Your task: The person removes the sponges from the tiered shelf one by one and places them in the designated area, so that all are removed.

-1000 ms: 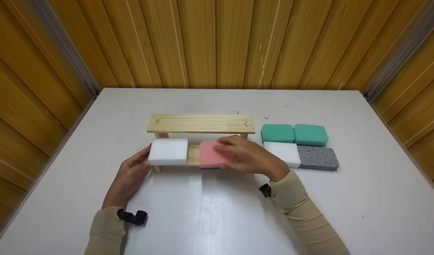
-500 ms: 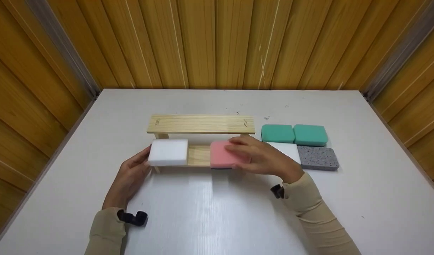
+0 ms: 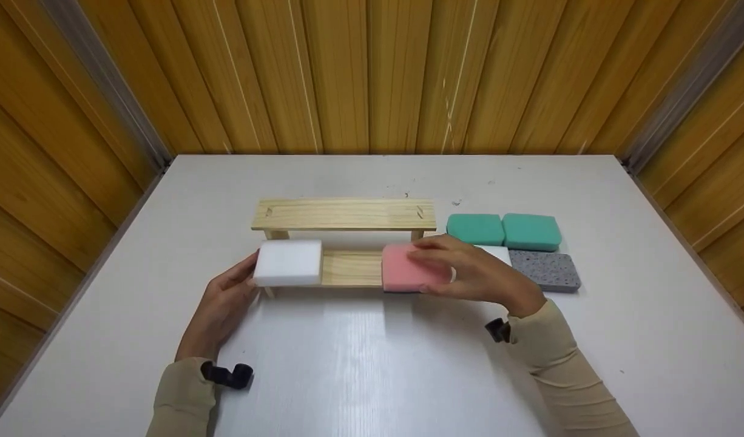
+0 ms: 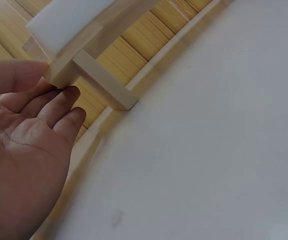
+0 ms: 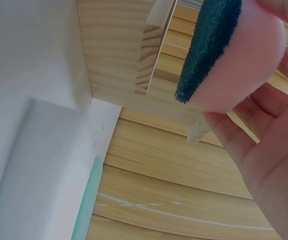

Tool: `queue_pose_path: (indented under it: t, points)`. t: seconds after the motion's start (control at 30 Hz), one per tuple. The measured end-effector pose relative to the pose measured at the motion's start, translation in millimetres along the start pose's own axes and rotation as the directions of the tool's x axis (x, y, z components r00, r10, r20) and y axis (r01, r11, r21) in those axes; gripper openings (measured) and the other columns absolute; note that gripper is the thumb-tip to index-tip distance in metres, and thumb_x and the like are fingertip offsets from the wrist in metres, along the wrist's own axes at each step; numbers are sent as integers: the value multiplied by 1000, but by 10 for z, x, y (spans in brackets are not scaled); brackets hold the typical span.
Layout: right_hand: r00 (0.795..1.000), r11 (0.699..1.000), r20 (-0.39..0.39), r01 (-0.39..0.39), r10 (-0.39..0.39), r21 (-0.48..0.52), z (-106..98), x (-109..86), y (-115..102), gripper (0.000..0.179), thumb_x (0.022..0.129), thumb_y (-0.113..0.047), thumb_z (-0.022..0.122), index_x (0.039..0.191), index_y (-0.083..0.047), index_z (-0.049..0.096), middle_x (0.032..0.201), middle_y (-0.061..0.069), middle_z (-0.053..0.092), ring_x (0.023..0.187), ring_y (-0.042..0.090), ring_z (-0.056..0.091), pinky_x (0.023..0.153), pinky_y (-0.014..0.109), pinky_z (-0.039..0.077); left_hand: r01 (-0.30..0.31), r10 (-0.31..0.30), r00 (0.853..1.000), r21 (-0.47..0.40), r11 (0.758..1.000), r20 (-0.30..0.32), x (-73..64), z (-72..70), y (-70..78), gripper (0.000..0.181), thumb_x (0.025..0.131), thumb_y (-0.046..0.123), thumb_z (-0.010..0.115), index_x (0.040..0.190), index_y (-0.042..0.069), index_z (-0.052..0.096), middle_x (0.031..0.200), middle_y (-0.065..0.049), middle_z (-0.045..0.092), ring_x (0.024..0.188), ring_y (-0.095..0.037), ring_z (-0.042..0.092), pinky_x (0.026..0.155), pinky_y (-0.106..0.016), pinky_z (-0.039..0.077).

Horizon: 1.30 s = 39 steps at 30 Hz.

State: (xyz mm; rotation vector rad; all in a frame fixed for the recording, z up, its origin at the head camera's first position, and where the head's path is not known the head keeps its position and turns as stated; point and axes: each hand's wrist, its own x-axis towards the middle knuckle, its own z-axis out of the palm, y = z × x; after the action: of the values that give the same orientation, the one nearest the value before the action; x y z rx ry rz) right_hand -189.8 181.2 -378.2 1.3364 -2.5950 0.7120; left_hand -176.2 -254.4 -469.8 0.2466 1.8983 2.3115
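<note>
A two-tier wooden rack (image 3: 344, 213) stands mid-table. A white sponge block (image 3: 289, 262) lies on the left end of its lower shelf (image 3: 351, 267). My left hand (image 3: 222, 306) grips that shelf's left end between thumb and fingers, near a rack leg (image 4: 104, 82) in the left wrist view. Between thumb and fingers, my right hand (image 3: 478, 272) holds a pink sponge (image 3: 403, 267) over the shelf's right end. Its dark green scouring layer (image 5: 211, 47) faces the rack in the right wrist view, with a gap between them.
Right of the rack lie two green sponges (image 3: 475, 229), a grey speckled sponge (image 3: 545, 270) and another white block (image 3: 497, 254), partly hidden by my right hand. The white table (image 3: 335, 370) backs onto yellow wood-look panels (image 3: 341, 79).
My right hand has moved right along the lower shelf with the pink sponge, widening the gap from the white block. The left hand has stayed at the rack's left end.
</note>
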Motion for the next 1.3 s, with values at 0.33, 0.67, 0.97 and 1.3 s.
queue_pose_path:
  t: [0.33, 0.67, 0.97, 1.3]
  points:
    - [1000, 1000, -1, -12, 12, 12, -64, -129, 60, 49, 83, -23, 75, 128, -9, 62, 131, 9, 57, 121, 25, 53, 98, 43, 49, 8, -7, 1000, -67, 998, 8, -6, 0, -3, 61, 95, 0, 51, 150, -5, 23, 161, -14, 17, 149, -24, 13, 112, -17, 32]
    - [998, 997, 23, -67, 67, 31, -111, -236, 84, 52, 81, -24, 77, 129, -9, 61, 133, 7, 56, 124, 25, 52, 101, 44, 49, 13, -14, 1000, -70, 997, -1, -5, 2, -1, 61, 95, -1, 50, 150, -5, 23, 161, -13, 17, 149, -24, 13, 111, -17, 32]
    - [996, 996, 21, -84, 84, 19, -142, -350, 119, 52, 81, -20, 77, 130, -11, 61, 133, 8, 56, 125, 28, 51, 99, 48, 49, 19, -19, 1000, -18, 1000, 4, -13, 2, 8, 64, 95, 6, 56, 150, -1, 25, 161, -11, 19, 149, -23, 14, 111, -16, 32]
    - [998, 998, -5, -66, 65, -8, -176, -458, 148, 52, 78, -18, 80, 127, -11, 63, 131, 8, 57, 123, 27, 53, 98, 46, 50, 5, -5, 1000, -64, 998, -5, -9, 5, 7, 60, 95, 0, 51, 149, -5, 24, 160, -14, 20, 147, -20, 20, 111, -18, 32]
